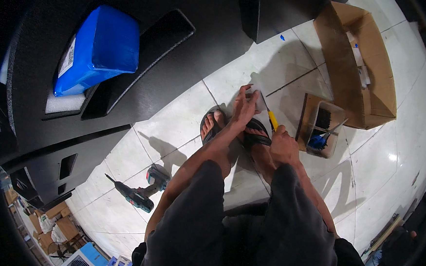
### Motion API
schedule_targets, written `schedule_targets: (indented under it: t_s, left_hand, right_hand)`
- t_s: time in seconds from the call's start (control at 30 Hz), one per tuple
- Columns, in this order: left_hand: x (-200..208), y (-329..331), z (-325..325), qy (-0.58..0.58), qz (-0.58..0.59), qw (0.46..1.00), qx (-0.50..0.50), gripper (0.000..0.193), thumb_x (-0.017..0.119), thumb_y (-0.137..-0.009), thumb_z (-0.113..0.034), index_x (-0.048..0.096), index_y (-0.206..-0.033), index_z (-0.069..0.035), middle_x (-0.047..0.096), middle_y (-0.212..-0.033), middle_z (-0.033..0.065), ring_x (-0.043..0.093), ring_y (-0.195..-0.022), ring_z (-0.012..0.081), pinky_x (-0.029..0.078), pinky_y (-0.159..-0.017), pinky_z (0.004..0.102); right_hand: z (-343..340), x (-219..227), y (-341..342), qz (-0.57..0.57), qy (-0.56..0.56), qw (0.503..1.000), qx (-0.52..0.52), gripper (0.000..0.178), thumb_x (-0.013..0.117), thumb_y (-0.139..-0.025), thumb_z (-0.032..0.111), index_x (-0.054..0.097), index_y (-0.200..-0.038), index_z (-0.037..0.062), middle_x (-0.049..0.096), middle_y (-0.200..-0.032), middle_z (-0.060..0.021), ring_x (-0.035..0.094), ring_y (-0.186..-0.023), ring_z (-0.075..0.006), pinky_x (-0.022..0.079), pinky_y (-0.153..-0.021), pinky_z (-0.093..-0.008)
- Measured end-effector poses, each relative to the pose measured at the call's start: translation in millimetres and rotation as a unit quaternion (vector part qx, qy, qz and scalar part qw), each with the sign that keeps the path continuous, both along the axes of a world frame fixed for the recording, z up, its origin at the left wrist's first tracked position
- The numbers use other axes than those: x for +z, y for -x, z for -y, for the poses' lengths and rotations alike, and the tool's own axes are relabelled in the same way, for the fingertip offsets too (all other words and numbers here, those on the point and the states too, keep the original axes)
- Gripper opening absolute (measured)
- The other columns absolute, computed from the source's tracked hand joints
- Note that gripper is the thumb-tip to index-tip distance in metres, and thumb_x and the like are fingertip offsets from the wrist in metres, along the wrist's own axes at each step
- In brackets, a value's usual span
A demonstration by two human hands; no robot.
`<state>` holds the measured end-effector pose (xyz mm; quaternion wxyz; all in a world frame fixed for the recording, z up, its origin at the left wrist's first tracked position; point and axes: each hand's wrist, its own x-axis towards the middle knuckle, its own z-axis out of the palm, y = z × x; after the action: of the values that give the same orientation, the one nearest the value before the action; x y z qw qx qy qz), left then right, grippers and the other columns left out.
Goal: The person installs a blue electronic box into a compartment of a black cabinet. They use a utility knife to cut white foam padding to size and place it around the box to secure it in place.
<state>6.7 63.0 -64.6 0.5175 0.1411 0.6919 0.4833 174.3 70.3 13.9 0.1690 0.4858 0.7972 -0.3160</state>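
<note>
My left hand (244,107) is closed around a small pale block (258,102), held low over the floor just in front of my feet. My right hand (284,149) grips a yellow utility knife (273,121), its thin blade pointing up and left along the right side of the block. Whether the blade touches the block I cannot tell. Beside my right hand stands a divided clear plastic box (335,147) with black screws or similar small parts in one compartment and something blue in another.
An open cardboard box (333,67) stands at the far right with pale pieces inside. On the floor at left lies a cordless drill (138,195). A large black panel (171,82) carries a blue wrapped package (112,46). My sandalled feet (257,136) are under my hands.
</note>
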Motion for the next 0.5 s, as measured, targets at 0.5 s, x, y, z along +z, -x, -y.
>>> schedule_targets:
  t_s: [0.5]
  left_hand:
    - [-1.2, -0.4, 1.2, -0.023, 0.040, 0.999, 0.024, 0.046, 0.059, -0.098, -0.031, 0.039, -0.133, -0.007, 0.057, -0.119, 0.0148, 0.062, -0.103, 0.0253, 0.061, -0.078, 0.0404]
  right_hand:
    - [1.6, -17.6, -2.1, -0.023, -0.001, 1.000, 0.013, 0.027, 0.049, -0.094, 0.018, 0.045, -0.105, -0.0057, 0.065, -0.095, -0.0271, 0.069, -0.083, -0.0427, 0.056, -0.071, -0.0476]
